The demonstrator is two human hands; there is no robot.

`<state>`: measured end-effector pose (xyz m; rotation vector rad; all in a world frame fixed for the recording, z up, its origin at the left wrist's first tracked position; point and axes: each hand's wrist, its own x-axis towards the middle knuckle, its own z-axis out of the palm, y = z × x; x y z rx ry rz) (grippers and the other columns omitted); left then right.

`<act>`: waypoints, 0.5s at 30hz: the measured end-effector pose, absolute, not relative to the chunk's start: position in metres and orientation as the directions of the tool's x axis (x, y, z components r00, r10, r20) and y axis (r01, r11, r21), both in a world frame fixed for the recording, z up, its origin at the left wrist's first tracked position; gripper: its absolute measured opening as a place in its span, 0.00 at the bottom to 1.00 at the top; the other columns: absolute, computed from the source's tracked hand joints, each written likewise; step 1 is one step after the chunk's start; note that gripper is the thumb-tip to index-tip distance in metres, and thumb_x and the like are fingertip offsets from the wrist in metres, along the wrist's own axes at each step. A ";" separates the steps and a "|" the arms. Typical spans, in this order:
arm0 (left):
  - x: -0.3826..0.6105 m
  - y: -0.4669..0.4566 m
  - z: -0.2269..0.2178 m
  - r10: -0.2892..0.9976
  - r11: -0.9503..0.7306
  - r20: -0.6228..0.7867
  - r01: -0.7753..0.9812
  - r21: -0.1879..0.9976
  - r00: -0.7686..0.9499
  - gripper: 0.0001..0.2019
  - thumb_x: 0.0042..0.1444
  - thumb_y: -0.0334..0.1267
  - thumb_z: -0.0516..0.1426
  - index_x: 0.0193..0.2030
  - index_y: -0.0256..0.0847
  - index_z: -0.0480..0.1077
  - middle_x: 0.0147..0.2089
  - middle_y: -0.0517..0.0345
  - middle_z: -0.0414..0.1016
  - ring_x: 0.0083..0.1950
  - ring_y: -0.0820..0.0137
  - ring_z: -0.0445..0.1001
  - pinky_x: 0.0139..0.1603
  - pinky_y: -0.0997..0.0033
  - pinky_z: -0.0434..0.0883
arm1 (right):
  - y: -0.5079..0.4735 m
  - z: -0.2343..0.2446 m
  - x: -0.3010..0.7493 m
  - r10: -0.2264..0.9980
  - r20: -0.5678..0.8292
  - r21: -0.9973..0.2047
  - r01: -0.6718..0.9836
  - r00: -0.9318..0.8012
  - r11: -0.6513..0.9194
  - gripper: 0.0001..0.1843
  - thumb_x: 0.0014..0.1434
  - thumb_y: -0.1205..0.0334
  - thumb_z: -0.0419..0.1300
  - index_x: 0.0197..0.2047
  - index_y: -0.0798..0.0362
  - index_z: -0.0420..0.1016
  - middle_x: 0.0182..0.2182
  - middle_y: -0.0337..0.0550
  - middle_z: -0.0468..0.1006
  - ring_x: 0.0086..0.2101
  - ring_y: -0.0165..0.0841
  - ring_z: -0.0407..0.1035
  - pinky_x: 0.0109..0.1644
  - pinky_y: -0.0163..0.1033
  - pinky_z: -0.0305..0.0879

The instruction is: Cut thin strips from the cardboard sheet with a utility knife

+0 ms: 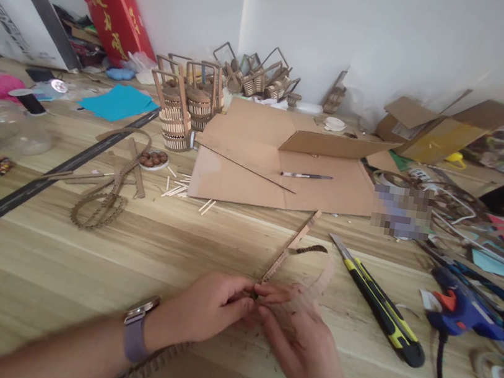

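My left hand [209, 308], with a watch [140, 314] on its wrist, pinches a notched brown strip [275, 267] over the wooden table. My right hand [302, 330] meets it there, fingertips closed on the same strip; the exact pinch point is small and partly hidden. One end of the strip runs away from me, and beside it a thin piece curls behind my right fingers. Another notched length [152, 366] passes beneath my left forearm. To the right of my right hand lies a yellow and black utility knife [376, 303], its blade out.
A flattened cardboard box [239, 181] bears a pen [307, 175]. Small slatted baskets [175, 125] stand behind. Left are a coiled notched strip [99, 211], sticks [177, 189] and a dish of brown beads [153, 159]. A blue glue gun [464, 309] with its cord lies right.
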<state>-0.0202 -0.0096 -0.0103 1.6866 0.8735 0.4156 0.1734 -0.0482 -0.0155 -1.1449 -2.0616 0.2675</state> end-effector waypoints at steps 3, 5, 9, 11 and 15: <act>-0.020 -0.010 -0.009 0.728 -0.074 -0.166 0.318 0.945 0.665 0.14 0.66 0.42 0.51 0.47 0.39 0.75 0.39 0.56 0.80 0.38 0.69 0.77 0.40 0.74 0.69 | -0.049 -0.015 0.173 0.818 0.495 -0.526 0.648 -0.293 0.551 0.07 0.63 0.65 0.56 0.40 0.45 0.74 0.37 0.39 0.83 0.40 0.34 0.78 0.43 0.40 0.73; -0.020 -0.010 -0.010 0.724 -0.070 -0.161 0.303 0.950 0.671 0.15 0.66 0.43 0.51 0.49 0.39 0.74 0.41 0.56 0.80 0.39 0.68 0.77 0.40 0.74 0.70 | -0.049 -0.015 0.173 0.819 0.499 -0.542 0.636 -0.282 0.549 0.06 0.63 0.65 0.57 0.39 0.46 0.74 0.37 0.39 0.83 0.40 0.34 0.78 0.43 0.39 0.73; -0.020 -0.011 -0.013 0.729 -0.088 -0.166 0.331 0.940 0.665 0.15 0.66 0.43 0.51 0.48 0.39 0.74 0.39 0.56 0.80 0.38 0.68 0.77 0.38 0.74 0.69 | -0.049 -0.016 0.172 0.807 0.525 -0.556 0.609 -0.269 0.565 0.05 0.62 0.66 0.58 0.38 0.47 0.74 0.36 0.40 0.82 0.40 0.34 0.77 0.42 0.39 0.74; -0.021 -0.011 -0.013 0.735 -0.102 -0.164 0.346 0.932 0.658 0.14 0.66 0.42 0.51 0.47 0.39 0.75 0.38 0.56 0.80 0.37 0.68 0.76 0.37 0.75 0.69 | -0.049 -0.016 0.171 0.805 0.527 -0.556 0.606 -0.272 0.569 0.05 0.62 0.66 0.58 0.39 0.46 0.74 0.36 0.39 0.82 0.39 0.33 0.77 0.42 0.38 0.74; -0.020 -0.011 -0.009 0.735 -0.110 -0.148 0.331 0.937 0.662 0.13 0.66 0.39 0.51 0.47 0.39 0.75 0.40 0.57 0.81 0.39 0.69 0.77 0.39 0.75 0.69 | -0.049 -0.015 0.172 0.801 0.538 -0.540 0.624 -0.261 0.566 0.05 0.63 0.65 0.58 0.40 0.46 0.74 0.37 0.39 0.83 0.39 0.34 0.77 0.43 0.39 0.74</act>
